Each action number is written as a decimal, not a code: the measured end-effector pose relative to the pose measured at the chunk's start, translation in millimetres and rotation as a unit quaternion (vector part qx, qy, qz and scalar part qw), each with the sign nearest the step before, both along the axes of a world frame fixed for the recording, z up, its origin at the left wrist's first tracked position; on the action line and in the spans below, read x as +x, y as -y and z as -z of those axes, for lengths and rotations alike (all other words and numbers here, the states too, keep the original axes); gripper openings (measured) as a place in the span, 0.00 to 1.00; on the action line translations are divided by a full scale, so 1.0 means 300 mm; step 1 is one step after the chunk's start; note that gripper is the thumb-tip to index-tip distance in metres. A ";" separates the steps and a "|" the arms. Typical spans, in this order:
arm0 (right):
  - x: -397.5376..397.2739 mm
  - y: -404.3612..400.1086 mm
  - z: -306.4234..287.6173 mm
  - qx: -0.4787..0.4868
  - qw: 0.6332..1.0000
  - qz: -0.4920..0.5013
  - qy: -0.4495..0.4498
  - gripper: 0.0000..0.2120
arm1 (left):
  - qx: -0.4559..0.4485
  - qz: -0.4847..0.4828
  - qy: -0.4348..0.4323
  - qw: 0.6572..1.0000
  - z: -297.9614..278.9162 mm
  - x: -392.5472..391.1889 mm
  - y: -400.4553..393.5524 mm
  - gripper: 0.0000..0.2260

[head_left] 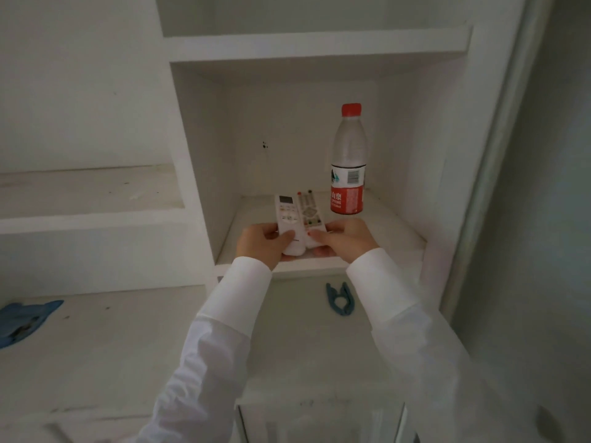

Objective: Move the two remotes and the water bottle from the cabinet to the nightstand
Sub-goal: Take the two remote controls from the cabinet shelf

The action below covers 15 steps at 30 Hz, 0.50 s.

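Two white remotes lie side by side at the front of the white cabinet shelf (377,238). The left remote (287,215) has a small screen; the right remote (309,211) has coloured buttons. My left hand (260,246) grips the near end of the left remote, thumb on top. My right hand (347,239) grips the near end of the right remote. A clear water bottle (348,161) with a red cap and red label stands upright behind and to the right of the remotes, untouched.
A blue clip (340,298) lies on the surface below the shelf. A blue cloth (22,318) sits on the lower ledge at far left. Another shelf (316,43) closes the compartment from above, and a side wall (441,155) bounds it at the right.
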State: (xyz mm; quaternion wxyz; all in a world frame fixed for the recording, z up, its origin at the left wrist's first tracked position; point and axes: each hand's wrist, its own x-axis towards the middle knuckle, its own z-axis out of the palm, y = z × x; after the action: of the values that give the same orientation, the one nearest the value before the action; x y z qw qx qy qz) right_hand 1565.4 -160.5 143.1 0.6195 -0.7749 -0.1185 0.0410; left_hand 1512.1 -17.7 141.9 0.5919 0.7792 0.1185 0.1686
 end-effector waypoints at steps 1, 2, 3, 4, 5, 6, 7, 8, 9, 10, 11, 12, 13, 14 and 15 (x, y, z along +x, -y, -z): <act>-0.025 0.007 0.003 0.008 1.000 -0.010 -0.006 0.09 | -0.020 0.001 0.011 1.000 0.005 -0.030 0.002 0.15; -0.048 0.013 0.011 0.018 1.000 -0.019 -0.015 0.12 | -0.043 0.002 0.022 0.999 0.012 -0.062 0.003 0.16; -0.076 0.020 0.018 0.028 0.999 -0.028 -0.023 0.13 | -0.057 0.003 0.034 0.998 0.016 -0.097 0.005 0.16; -0.106 0.026 0.024 0.040 0.998 -0.039 -0.029 0.13 | -0.060 0.002 0.045 0.997 0.023 -0.132 0.007 0.17; -0.142 0.034 0.028 0.052 0.997 -0.048 -0.035 0.13 | -0.061 0.000 0.051 0.997 0.031 -0.167 0.007 0.17; -0.176 0.039 0.032 0.069 0.995 -0.058 -0.043 0.13 | -0.067 0.000 0.054 0.996 0.041 -0.200 0.006 0.18; -0.212 0.045 0.037 0.083 0.993 -0.069 -0.049 0.14 | -0.079 -0.002 0.054 0.995 0.051 -0.236 0.007 0.18; -0.248 0.049 0.042 0.097 0.991 -0.081 -0.054 0.14 | -0.095 -0.004 0.053 0.994 0.060 -0.272 0.009 0.17; -0.284 0.054 0.046 0.107 0.988 -0.091 -0.057 0.15 | -0.110 -0.002 0.052 0.993 0.069 -0.310 0.014 0.17; -0.320 0.057 0.051 0.117 0.986 -0.101 -0.060 0.15 | -0.124 0.000 0.049 0.991 0.081 -0.349 0.018 0.16; -0.355 0.061 0.056 0.122 0.984 -0.110 -0.061 0.15 | -0.136 0.003 0.048 0.990 0.090 -0.390 0.023 0.16; -0.387 0.063 0.066 0.123 0.983 -0.119 -0.061 0.16 | -0.150 0.006 0.050 0.987 0.100 -0.429 0.028 0.15; -0.418 0.066 0.078 0.120 0.982 -0.129 -0.062 0.16 | -0.167 0.005 0.054 0.984 0.111 -0.472 0.034 0.14; -0.447 0.068 0.092 0.117 0.981 -0.138 -0.064 0.16 | -0.186 0.002 0.058 0.981 0.123 -0.513 0.039 0.14; -0.475 0.072 0.108 0.113 0.980 -0.147 -0.066 0.16 | -0.204 -0.004 0.062 0.977 0.134 -0.555 0.044 0.14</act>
State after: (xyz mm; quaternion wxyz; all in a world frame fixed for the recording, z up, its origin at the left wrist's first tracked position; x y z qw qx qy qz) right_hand 1422.9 -182.0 110.7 0.6968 -0.6696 -0.1939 0.1688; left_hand 1345.7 -31.0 101.7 0.7437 0.6298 0.1172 0.1912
